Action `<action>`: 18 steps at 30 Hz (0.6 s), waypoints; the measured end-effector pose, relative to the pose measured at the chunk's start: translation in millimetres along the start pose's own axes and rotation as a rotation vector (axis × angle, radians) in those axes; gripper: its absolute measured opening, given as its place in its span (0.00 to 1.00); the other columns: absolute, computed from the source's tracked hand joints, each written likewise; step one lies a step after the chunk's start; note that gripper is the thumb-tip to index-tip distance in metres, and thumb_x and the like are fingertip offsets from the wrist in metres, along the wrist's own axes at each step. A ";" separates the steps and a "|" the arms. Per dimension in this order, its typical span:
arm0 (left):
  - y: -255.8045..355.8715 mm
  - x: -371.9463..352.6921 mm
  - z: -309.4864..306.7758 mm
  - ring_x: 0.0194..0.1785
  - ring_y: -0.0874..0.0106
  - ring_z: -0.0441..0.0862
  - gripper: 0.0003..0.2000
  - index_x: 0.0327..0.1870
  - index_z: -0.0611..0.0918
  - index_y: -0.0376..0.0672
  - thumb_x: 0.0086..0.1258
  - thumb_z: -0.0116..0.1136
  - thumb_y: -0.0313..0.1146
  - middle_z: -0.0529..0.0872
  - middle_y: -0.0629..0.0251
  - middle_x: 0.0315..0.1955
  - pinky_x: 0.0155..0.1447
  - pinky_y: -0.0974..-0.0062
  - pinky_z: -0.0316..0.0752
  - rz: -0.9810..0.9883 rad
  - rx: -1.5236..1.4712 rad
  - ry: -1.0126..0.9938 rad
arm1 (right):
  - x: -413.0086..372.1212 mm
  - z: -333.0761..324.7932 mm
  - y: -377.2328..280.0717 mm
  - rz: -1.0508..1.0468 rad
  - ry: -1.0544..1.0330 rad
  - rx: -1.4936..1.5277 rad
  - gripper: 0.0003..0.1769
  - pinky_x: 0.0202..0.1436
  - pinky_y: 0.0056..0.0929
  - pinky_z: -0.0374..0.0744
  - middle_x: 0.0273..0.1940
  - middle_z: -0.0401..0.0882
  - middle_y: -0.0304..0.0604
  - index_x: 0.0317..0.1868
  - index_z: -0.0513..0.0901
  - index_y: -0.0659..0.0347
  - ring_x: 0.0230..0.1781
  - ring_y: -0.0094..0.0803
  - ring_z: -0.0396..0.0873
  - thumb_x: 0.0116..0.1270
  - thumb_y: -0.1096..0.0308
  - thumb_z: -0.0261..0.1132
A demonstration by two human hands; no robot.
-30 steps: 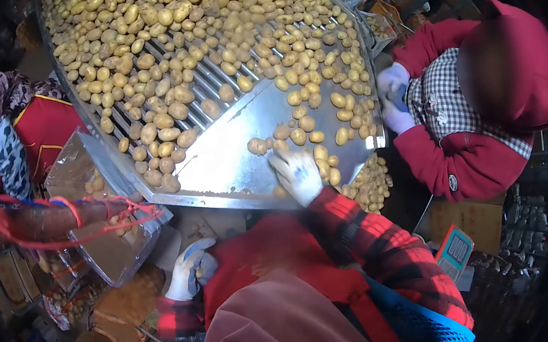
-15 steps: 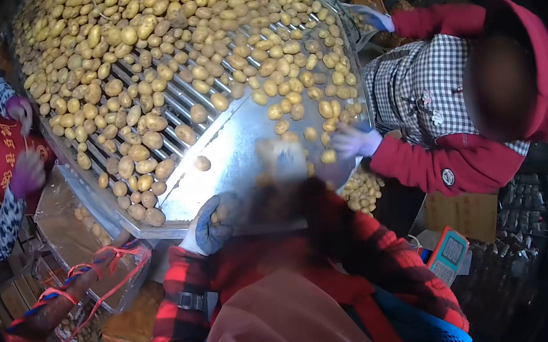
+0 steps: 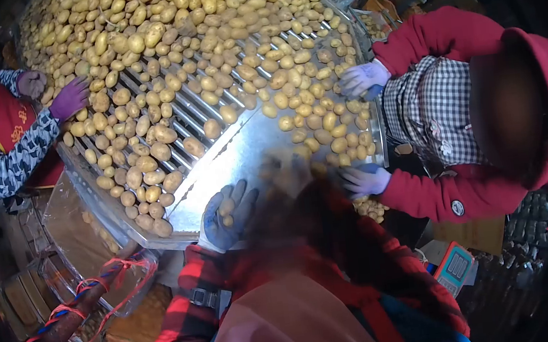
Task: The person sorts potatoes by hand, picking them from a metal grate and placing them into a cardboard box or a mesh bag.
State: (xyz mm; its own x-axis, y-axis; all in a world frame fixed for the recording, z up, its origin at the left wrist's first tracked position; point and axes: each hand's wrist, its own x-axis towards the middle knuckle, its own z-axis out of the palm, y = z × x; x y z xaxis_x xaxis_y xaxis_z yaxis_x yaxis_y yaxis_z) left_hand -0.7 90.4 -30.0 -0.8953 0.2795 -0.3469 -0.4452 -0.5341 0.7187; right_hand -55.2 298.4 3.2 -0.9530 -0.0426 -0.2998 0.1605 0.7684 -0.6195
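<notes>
My left hand (image 3: 229,217), in a grey-blue glove, is at the near edge of the metal sorting table. Small potatoes (image 3: 226,207) rest in its palm, with the fingers partly curled about them. My right hand (image 3: 285,168) is a dark smear over the bare metal sheet (image 3: 235,155); its fingers cannot be made out, nor whether it holds anything. Just beyond it, many loose potatoes (image 3: 306,95) lie on the sheet. More potatoes (image 3: 152,154) cover the metal rollers (image 3: 191,109) to the left.
A co-worker in a checked apron (image 3: 431,104) has both gloved hands at the right edge. Another person's purple glove (image 3: 71,99) reaches over the left edge. A pole wrapped in red cord (image 3: 78,305) stands lower left, a scale (image 3: 456,265) lower right.
My left hand has turned and spread its fingers, showing the small potatoes. A light patch by my blurred right hand is gone. The left person now reaches over the potatoes; the right co-worker's hands have shifted.
</notes>
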 end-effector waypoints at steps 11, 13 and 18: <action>47.0 8.8 -50.0 0.70 0.69 0.73 0.18 0.68 0.75 0.44 0.82 0.49 0.38 0.76 0.60 0.68 0.56 0.75 0.82 -0.277 -1.092 -0.461 | 94.9 50.5 -68.7 -0.529 0.480 -0.304 0.31 0.70 0.48 0.68 0.71 0.69 0.51 0.63 0.80 0.55 0.68 0.53 0.71 0.58 0.57 0.71; 52.8 -5.9 -64.9 0.69 0.70 0.76 0.14 0.61 0.82 0.48 0.83 0.50 0.41 0.80 0.63 0.66 0.38 0.80 0.79 -0.342 -1.206 -0.077 | 55.2 56.6 -58.9 -0.536 0.136 -0.085 0.33 0.67 0.49 0.71 0.71 0.69 0.51 0.64 0.81 0.53 0.64 0.49 0.74 0.56 0.56 0.71; 84.6 -16.7 -57.6 0.62 0.75 0.79 0.17 0.67 0.75 0.46 0.82 0.51 0.36 0.78 0.64 0.65 0.34 0.88 0.75 -0.340 -1.034 -0.054 | 55.9 37.4 -29.1 -0.517 0.172 -0.338 0.08 0.43 0.38 0.76 0.41 0.80 0.42 0.44 0.81 0.51 0.44 0.38 0.79 0.63 0.67 0.63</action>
State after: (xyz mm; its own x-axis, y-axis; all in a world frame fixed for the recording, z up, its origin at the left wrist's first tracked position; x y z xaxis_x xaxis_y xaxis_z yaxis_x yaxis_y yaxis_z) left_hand -24.4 -5.4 1.9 -0.7322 0.5609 -0.3863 -0.4899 -0.8278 -0.2735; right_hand -103.5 249.8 -22.7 -0.9179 -0.3799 0.1145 -0.3937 0.8361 -0.3819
